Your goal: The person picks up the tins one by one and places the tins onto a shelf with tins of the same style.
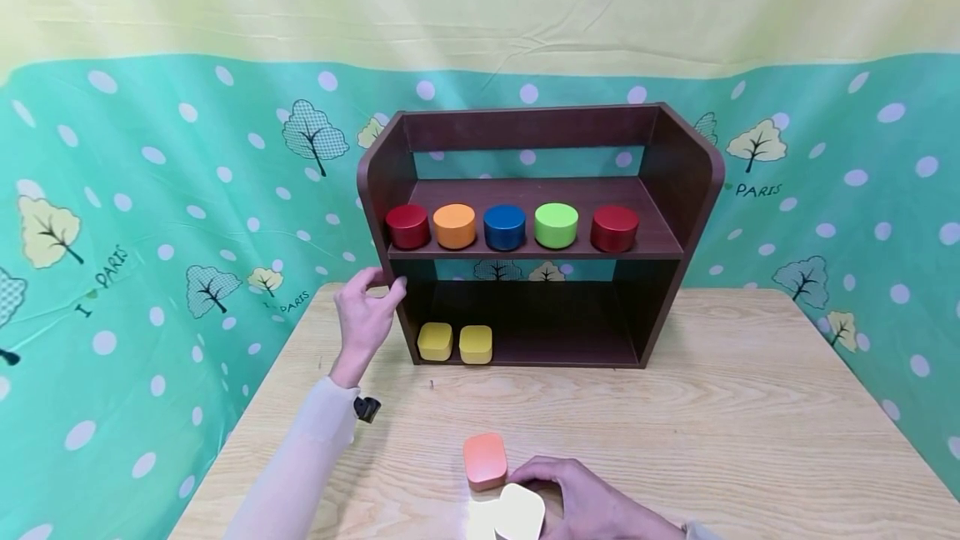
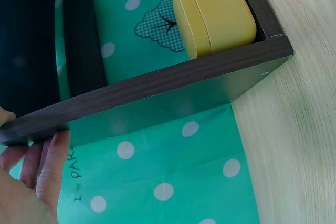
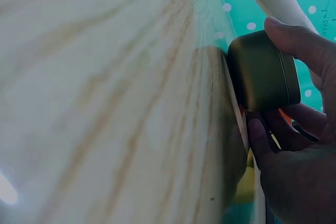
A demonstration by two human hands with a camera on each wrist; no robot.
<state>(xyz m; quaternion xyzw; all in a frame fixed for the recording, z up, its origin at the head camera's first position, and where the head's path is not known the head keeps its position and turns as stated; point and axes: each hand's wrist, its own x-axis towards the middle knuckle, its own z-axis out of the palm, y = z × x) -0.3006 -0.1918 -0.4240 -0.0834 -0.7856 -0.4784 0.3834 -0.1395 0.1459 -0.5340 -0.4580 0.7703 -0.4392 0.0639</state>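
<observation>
My left hand grips the front edge of the left side panel of a dark brown two-tier shelf. In the left wrist view, the thumb shows on one side of that panel and the fingers on the other. Low at the front, my right hand holds a rounded square tin close over the table, thumb and fingers on its sides. Glare whitens its top in the head view; it looks dark olive in the right wrist view. Just beyond it on the table is a salmon-pink rounded square tin.
Several round tins line the upper shelf: a red tin, an orange tin, a blue tin, a green tin and another red one. Two yellow square tins occupy the lower shelf's left end. Behind hangs a patterned curtain.
</observation>
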